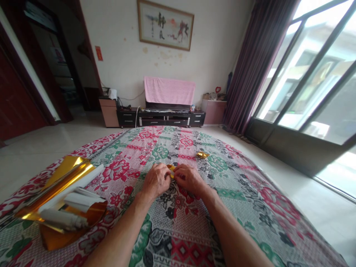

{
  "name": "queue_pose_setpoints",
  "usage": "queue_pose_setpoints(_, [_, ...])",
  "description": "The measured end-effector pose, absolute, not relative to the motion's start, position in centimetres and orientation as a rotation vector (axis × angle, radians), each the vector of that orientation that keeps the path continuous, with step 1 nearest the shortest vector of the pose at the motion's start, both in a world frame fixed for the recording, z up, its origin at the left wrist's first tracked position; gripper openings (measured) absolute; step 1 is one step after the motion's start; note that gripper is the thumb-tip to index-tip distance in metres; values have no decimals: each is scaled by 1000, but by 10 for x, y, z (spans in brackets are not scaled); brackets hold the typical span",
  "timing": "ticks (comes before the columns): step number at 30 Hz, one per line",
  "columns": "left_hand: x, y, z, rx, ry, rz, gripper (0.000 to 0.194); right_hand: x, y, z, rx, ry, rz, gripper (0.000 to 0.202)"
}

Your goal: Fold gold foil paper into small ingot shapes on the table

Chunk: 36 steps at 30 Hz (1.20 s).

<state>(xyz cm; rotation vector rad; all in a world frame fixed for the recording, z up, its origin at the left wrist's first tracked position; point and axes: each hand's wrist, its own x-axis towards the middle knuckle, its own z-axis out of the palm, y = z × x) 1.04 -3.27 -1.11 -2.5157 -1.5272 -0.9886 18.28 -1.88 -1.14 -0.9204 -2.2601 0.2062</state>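
My left hand (158, 178) and my right hand (189, 178) meet over the middle of the patterned cloth (191, 222). Between them is a small piece of gold foil paper (171, 171), pinched by the fingers of both hands. Most of the piece is hidden behind my fingers, so its full shape does not show. Beyond my right hand, a folded gold foil piece (203, 155) with pointed ends lies on the cloth. To the left of my left hand sits a loose pile of gold foil sheets (63, 181), some curled with their white backs (80, 200) upward.
The cloth covers a broad rounded surface. Past its far edge stands a low black cabinet (167, 120) with a pink towel (169, 91) draped over a screen. Purple curtains (247, 70) and a glazed door (308, 78) are on the right; a dark red door (19, 92) is on the left.
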Motion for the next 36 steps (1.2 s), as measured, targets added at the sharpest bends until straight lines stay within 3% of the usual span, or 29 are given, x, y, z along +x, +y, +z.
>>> queue_pose_setpoints(8, [10,-34,-9,-2681,-1435,-957,22,183,-20,-10,-918,-2247,242,14])
queue_pose_setpoints(14, [13,-34,-9,-2706,-1450,-1003,13,183,-20,-7,-979,-2199,311,13])
queue_pose_setpoints(22, [17,-27,-16,-2622,-1581,-1066,18,191,-17,-7,-1031,-2090,326,28])
queue_pose_setpoints(36, [23,-19,-21,-2488,-1835,-1118,18,190,-22,-4,-1072,-2093,293,23])
